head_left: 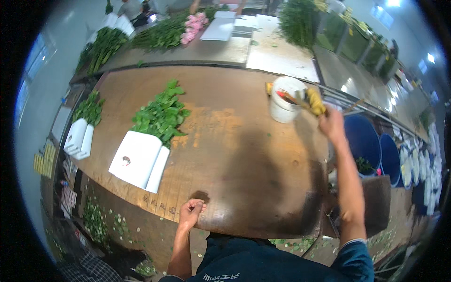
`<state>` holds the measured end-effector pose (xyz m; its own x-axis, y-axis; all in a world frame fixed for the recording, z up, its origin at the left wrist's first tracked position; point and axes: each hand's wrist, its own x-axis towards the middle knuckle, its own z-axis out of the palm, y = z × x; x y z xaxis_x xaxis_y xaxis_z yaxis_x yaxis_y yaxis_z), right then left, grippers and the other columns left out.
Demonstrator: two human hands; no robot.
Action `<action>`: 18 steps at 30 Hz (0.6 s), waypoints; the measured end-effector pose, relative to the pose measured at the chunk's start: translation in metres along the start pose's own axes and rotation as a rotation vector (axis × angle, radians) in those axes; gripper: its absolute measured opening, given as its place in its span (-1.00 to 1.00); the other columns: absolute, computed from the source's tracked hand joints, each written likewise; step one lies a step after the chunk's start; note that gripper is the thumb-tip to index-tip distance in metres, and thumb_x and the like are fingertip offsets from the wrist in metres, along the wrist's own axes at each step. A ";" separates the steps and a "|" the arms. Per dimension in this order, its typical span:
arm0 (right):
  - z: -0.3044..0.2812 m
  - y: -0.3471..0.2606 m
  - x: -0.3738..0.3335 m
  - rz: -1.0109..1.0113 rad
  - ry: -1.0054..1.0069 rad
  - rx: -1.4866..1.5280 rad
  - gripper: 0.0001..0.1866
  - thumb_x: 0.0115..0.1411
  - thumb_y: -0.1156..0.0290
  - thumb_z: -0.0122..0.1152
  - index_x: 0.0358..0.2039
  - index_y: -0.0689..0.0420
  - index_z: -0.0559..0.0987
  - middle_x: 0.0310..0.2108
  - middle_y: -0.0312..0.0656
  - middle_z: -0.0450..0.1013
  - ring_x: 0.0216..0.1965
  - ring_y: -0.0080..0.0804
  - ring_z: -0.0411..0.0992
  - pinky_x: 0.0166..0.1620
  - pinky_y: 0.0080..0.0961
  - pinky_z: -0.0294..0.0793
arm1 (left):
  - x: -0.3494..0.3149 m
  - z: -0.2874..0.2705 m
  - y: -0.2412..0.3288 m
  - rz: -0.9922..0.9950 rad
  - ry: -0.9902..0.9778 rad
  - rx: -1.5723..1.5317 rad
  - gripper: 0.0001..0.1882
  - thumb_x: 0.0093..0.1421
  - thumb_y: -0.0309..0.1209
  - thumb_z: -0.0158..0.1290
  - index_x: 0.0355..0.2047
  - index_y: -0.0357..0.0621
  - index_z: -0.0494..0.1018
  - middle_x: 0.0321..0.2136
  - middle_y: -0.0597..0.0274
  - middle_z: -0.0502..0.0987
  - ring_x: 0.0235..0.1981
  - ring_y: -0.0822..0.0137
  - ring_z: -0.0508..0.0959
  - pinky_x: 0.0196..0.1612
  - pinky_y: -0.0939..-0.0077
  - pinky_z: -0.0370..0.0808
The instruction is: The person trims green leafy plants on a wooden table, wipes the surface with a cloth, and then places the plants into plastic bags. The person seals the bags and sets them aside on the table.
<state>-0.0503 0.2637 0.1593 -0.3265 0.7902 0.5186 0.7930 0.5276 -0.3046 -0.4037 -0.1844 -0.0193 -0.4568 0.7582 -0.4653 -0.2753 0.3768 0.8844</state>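
Observation:
My right hand (331, 124) reaches out to the table's far right corner, its fingers closed against a yellow bundled thing (314, 101) beside a white bucket (284, 109). What lies in those fingers is hidden. Long brown and red tool-like pieces (287, 96) stick up at the bucket's mouth. My left hand (191, 212) is closed at the table's near edge, and I cannot make out anything in it. Ahead and left of it, a bunch of leafy green stems (162, 113) lies with its lower part in a white folded holder (135, 159).
A second leafy bunch (89, 109) in a white holder (78, 138) sits at the brown table's (225, 164) left edge. Blue bins (361, 141) stand to the right. Pink flowers (193, 28) and greenery lie on the far table. Fallen leaves (101, 221) cover the floor at left.

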 end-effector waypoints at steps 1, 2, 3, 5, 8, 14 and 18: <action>0.011 0.012 0.034 -0.059 -0.028 -0.061 -0.72 0.06 0.50 0.18 -0.18 0.22 0.64 -0.34 0.19 0.58 -0.22 0.24 0.55 -0.13 0.03 0.52 | 0.003 -0.014 -0.004 0.054 -0.003 -0.021 -0.82 0.41 -0.42 0.10 -0.15 -0.31 0.57 -0.30 0.18 0.67 -0.31 0.47 0.63 -0.14 0.55 0.59; 0.023 0.021 0.064 -0.059 -0.090 -0.163 -0.66 0.05 0.50 0.19 -0.12 0.23 0.64 -0.23 0.21 0.58 -0.12 0.20 0.55 -0.03 0.00 0.52 | 0.005 -0.027 -0.009 0.059 0.028 -0.025 -0.82 0.41 -0.42 0.10 -0.15 -0.32 0.57 -0.30 0.18 0.67 -0.31 0.47 0.63 -0.14 0.55 0.59; 0.030 0.029 0.087 -0.065 -0.216 -0.086 -0.56 0.03 0.51 0.19 -0.01 0.23 0.63 -0.10 0.21 0.57 -0.02 0.16 0.53 0.06 -0.05 0.50 | 0.005 -0.039 -0.014 0.027 0.087 -0.020 -0.81 0.41 -0.42 0.10 -0.14 -0.32 0.57 -0.31 0.19 0.67 -0.31 0.47 0.63 -0.14 0.55 0.59; 0.046 0.030 0.120 0.002 -0.312 -0.164 -0.50 0.08 0.40 0.34 0.07 0.24 0.60 0.00 0.15 0.57 0.06 0.12 0.52 0.15 -0.14 0.49 | 0.004 -0.054 -0.023 0.058 0.127 -0.034 -0.81 0.41 -0.43 0.09 -0.14 -0.35 0.55 -0.34 0.17 0.66 -0.33 0.45 0.63 -0.21 0.54 0.60; 0.057 0.003 0.119 -0.108 -0.130 -0.079 -0.61 0.25 0.42 0.25 0.06 0.31 0.60 -0.06 0.14 0.61 -0.03 0.10 0.58 0.07 -0.19 0.55 | 0.001 -0.069 -0.029 0.079 0.136 -0.008 -0.81 0.42 -0.43 0.07 -0.14 -0.34 0.55 -0.34 0.21 0.65 -0.32 0.46 0.63 -0.21 0.54 0.59; 0.138 -0.134 -0.039 -0.035 -0.613 0.618 -0.77 0.41 0.45 0.07 -0.13 0.28 0.65 -0.29 -0.26 0.58 -0.21 -0.49 0.48 -0.09 -0.43 0.49 | -0.005 -0.080 -0.031 0.108 0.187 0.021 -0.83 0.43 -0.43 0.07 -0.16 -0.31 0.55 -0.34 0.27 0.64 -0.28 0.50 0.61 -0.18 0.57 0.56; 0.202 -0.225 -0.154 0.093 -0.954 0.782 -0.80 0.32 0.48 0.21 -0.11 0.25 0.67 -0.26 -0.16 0.65 -0.19 -0.48 0.58 -0.07 -0.47 0.54 | -0.022 -0.095 -0.038 0.217 0.378 0.063 -0.81 0.43 -0.41 0.07 -0.19 -0.34 0.55 -0.34 0.26 0.64 -0.29 0.49 0.60 -0.16 0.55 0.57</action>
<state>-0.2824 0.0866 -0.0134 -0.7894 0.5731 -0.2200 0.4200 0.2428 -0.8744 -0.4637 -0.2660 -0.0465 -0.7790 0.5797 -0.2390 -0.0924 0.2707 0.9582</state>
